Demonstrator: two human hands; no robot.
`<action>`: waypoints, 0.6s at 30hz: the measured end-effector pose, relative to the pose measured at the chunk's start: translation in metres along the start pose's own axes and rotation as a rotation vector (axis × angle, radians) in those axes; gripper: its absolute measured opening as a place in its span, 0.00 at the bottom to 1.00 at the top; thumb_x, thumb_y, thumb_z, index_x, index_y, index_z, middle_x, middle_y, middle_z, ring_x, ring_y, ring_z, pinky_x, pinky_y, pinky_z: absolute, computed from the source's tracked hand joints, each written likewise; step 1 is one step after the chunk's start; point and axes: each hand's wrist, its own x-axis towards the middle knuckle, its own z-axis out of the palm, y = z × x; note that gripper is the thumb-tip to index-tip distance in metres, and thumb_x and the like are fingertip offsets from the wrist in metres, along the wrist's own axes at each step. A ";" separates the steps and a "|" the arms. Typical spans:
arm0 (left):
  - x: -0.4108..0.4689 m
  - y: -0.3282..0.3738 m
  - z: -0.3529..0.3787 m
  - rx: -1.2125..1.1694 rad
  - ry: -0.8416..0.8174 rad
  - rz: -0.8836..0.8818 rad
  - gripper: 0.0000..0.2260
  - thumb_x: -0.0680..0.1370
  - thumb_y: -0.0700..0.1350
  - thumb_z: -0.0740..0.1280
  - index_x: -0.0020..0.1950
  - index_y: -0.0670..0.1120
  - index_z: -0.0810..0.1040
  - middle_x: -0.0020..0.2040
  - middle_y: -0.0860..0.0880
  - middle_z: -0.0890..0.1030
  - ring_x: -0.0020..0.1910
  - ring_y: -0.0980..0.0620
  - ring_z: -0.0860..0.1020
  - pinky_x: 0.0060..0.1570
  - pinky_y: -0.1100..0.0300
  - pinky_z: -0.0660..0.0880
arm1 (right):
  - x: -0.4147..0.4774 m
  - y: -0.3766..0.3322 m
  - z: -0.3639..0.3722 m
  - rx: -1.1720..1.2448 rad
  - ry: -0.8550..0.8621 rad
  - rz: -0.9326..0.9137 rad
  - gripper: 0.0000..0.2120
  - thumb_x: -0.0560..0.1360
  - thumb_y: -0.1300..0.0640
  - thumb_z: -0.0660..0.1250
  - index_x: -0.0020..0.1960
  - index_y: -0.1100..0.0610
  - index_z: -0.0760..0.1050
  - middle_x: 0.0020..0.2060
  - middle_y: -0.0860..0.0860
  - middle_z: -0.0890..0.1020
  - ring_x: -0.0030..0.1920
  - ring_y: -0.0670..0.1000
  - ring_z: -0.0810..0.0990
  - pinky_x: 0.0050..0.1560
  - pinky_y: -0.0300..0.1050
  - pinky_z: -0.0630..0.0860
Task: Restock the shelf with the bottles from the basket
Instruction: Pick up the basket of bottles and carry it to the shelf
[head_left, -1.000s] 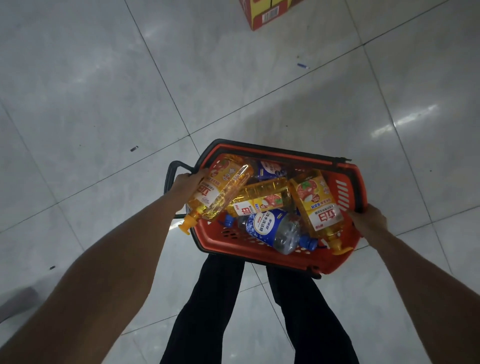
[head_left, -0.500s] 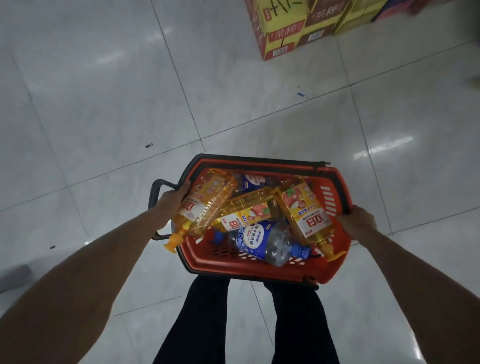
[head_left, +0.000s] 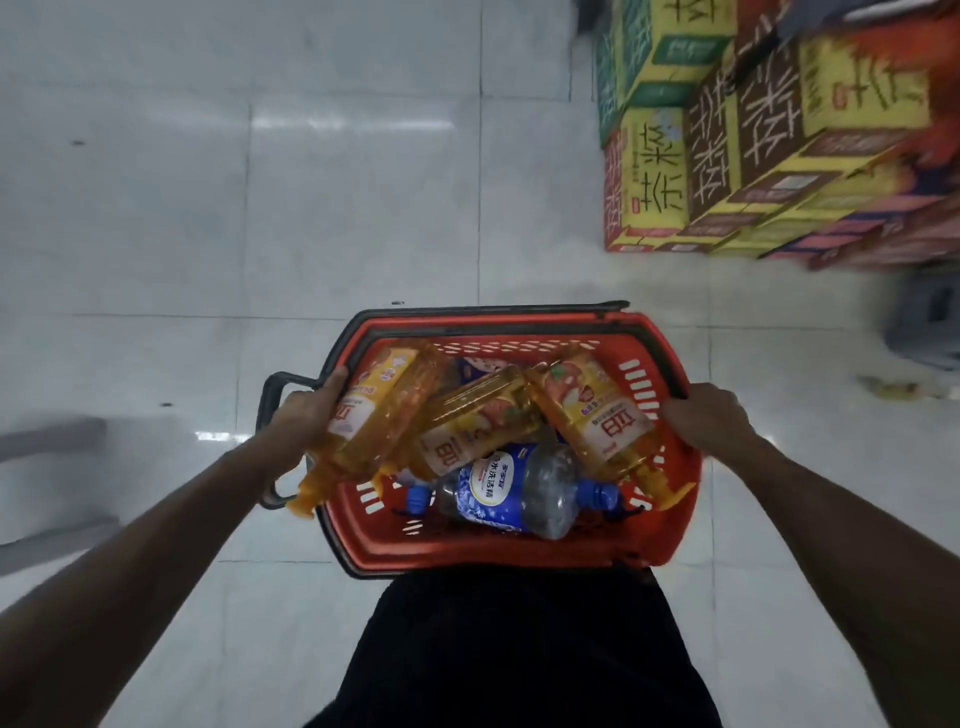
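Observation:
I carry a red plastic basket (head_left: 498, 545) with a black rim in front of my legs, above a pale tiled floor. My left hand (head_left: 306, 415) grips its left rim beside the black handle. My right hand (head_left: 706, 421) grips its right rim. Inside lie three yellow-orange bottles with yellow labels: one on the left (head_left: 374, 421) with its cap hanging over the rim, one in the middle (head_left: 467, 431), one on the right (head_left: 592, 415). A clear bottle with a blue label and blue cap (head_left: 514, 493) lies across the front. No shelf is in view.
A stack of yellow, red and green cartons (head_left: 753, 135) stands on the floor at the upper right. A grey object (head_left: 924, 317) sits blurred at the right edge, and a grey shape (head_left: 47, 467) lies at the left edge. My dark trousers (head_left: 509, 649) fill the bottom centre.
The view has swung toward the right. The carton stack has come from the top edge to fill the upper right. Both hands keep their hold on the basket rim.

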 end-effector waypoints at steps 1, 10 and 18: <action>-0.006 -0.006 -0.013 -0.007 0.001 0.025 0.31 0.80 0.67 0.63 0.62 0.39 0.79 0.47 0.41 0.82 0.48 0.40 0.82 0.46 0.51 0.78 | 0.001 -0.016 -0.001 -0.032 0.006 -0.015 0.18 0.78 0.38 0.65 0.51 0.53 0.79 0.38 0.51 0.83 0.36 0.53 0.83 0.42 0.47 0.81; 0.002 -0.038 -0.081 -0.255 0.132 -0.071 0.47 0.65 0.84 0.58 0.54 0.43 0.85 0.50 0.38 0.85 0.49 0.38 0.84 0.59 0.42 0.80 | 0.048 -0.183 -0.016 -0.284 0.049 -0.156 0.14 0.78 0.44 0.65 0.50 0.55 0.80 0.39 0.53 0.83 0.36 0.55 0.83 0.45 0.51 0.83; -0.015 -0.014 -0.112 -0.482 0.283 -0.184 0.29 0.82 0.66 0.59 0.48 0.41 0.81 0.40 0.45 0.80 0.39 0.47 0.79 0.38 0.56 0.74 | 0.083 -0.350 -0.045 -0.485 0.035 -0.388 0.12 0.80 0.50 0.65 0.50 0.58 0.78 0.36 0.54 0.79 0.34 0.53 0.79 0.32 0.42 0.72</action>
